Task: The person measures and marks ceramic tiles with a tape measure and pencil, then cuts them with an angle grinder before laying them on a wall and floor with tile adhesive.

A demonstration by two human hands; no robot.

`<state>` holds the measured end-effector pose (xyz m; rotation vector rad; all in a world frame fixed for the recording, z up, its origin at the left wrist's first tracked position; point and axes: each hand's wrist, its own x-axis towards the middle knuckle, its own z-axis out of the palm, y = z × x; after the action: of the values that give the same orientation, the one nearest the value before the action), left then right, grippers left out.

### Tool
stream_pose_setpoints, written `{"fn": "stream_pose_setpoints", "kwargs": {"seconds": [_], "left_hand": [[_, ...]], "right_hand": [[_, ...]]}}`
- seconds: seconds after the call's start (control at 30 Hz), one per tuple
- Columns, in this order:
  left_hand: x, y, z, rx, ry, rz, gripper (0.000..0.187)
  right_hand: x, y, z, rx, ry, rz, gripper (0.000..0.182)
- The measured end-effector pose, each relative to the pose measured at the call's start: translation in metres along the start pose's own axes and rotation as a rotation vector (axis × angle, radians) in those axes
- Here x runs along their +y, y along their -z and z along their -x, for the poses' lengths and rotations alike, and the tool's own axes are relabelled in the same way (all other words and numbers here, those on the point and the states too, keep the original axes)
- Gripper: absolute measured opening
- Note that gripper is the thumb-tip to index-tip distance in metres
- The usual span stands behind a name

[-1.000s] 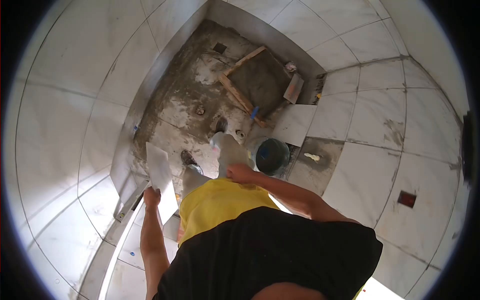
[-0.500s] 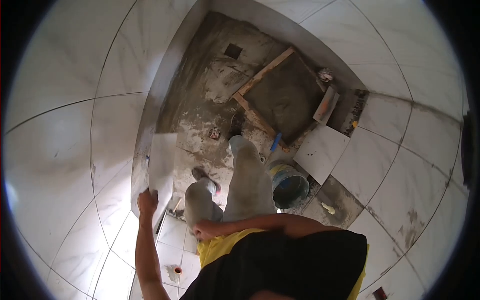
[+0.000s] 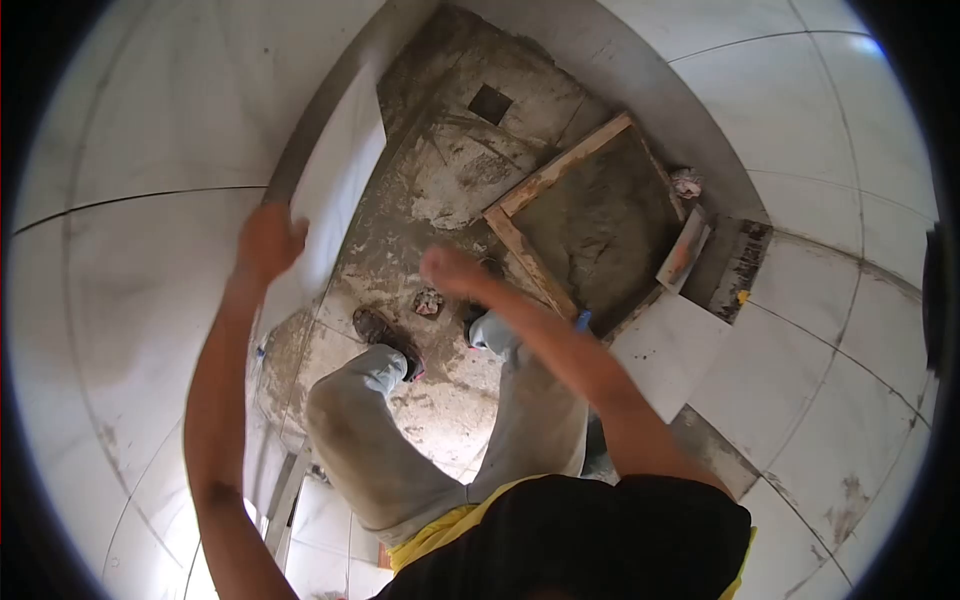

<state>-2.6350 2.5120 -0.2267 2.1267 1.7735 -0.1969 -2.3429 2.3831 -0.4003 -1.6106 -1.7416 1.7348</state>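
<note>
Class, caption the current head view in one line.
Left hand at the edge of a white tile; right hand above rough floor near a wooden frame.

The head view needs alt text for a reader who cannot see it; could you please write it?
A person's left hand is at the edge of a white tile beside the wall, while the blurred right hand is over a rough, stained floor, near a wooden frame around grey mortar.

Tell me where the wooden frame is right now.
In the head view, the wooden frame lies on the floor, right of centre, between the blurred right hand and the narrow flat piece at its right edge.
</note>
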Motion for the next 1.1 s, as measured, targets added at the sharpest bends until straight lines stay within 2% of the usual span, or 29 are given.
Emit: {"fn": "stream_pose_setpoints", "kwargs": {"seconds": [0.03,0.07,0.1,0.13,0.2,0.27,0.3,0.33,0.37,0.4,0.47,0.5,0.57,0.6,0.67,0.77,0.9,1.1], "left_hand": [[0.001,-0.005,-0.020,0.027,-0.039,-0.025,0.031],[-0.002,-0.015,-0.040,0.079,-0.092,-0.045,0.031],[-0.004,-0.022,-0.058,0.131,-0.143,-0.070,0.032],[-0.002,-0.024,-0.075,0.130,-0.138,-0.092,0.033],[0.001,-0.033,-0.101,0.203,-0.193,-0.140,0.036],[-0.001,-0.041,-0.126,0.299,-0.255,-0.181,0.037],[-0.002,-0.042,-0.141,0.259,-0.226,-0.170,0.039],[0.000,-0.046,-0.149,0.219,-0.194,-0.157,0.040],[0.003,-0.052,-0.153,0.235,-0.203,-0.171,0.040],[0.008,-0.055,-0.156,0.246,-0.178,-0.142,0.041],[0.016,-0.061,-0.163,0.278,-0.163,-0.132,0.041],[0.015,-0.069,-0.169,0.331,-0.204,-0.192,0.041],[0.016,-0.076,-0.179,0.407,-0.256,-0.276,0.041],[0.015,-0.078,-0.183,0.387,-0.258,-0.263,0.040],[0.024,-0.073,-0.181,0.314,-0.198,-0.228,0.039],[0.023,-0.070,-0.191,0.322,-0.233,-0.200,0.039],[0.030,-0.073,-0.204,0.314,-0.154,-0.255,0.038],[0.031,-0.087,-0.219,0.345,-0.150,-0.218,0.037]], "right_hand": [[-0.001,0.032,-0.044,0.124,-0.042,0.223,0.026],[0.032,0.057,-0.107,0.017,0.019,0.466,0.032],[0.031,0.082,-0.137,0.125,0.046,0.471,0.033],[0.036,0.103,-0.166,0.255,0.172,0.500,0.035],[0.014,0.139,-0.201,0.382,-0.069,0.100,0.029],[0.012,0.160,-0.233,0.504,-0.066,-0.113,0.026],[0.015,0.163,-0.243,0.518,-0.050,-0.120,0.026],[0.019,0.165,-0.250,0.579,0.070,-0.136,0.026],[0.024,0.167,-0.254,0.642,0.192,-0.151,0.029],[0.028,0.172,-0.256,0.661,0.214,-0.155,0.029],[0.034,0.181,-0.258,0.508,0.128,0.131,0.030],[0.040,0.184,-0.257,0.525,0.149,0.124,0.030],[0.048,0.194,-0.253,0.474,0.060,0.192,0.032],[0.044,0.200,-0.248,0.494,0.082,0.192,0.032],[0.032,0.211,-0.236,0.561,-0.036,0.286,0.033],[0.013,0.224,-0.219,0.564,0.020,0.253,0.035],[0.006,0.226,-0.221,0.600,0.082,0.206,0.035],[0.006,0.225,-0.206,0.534,-0.005,0.305,0.036]]}}
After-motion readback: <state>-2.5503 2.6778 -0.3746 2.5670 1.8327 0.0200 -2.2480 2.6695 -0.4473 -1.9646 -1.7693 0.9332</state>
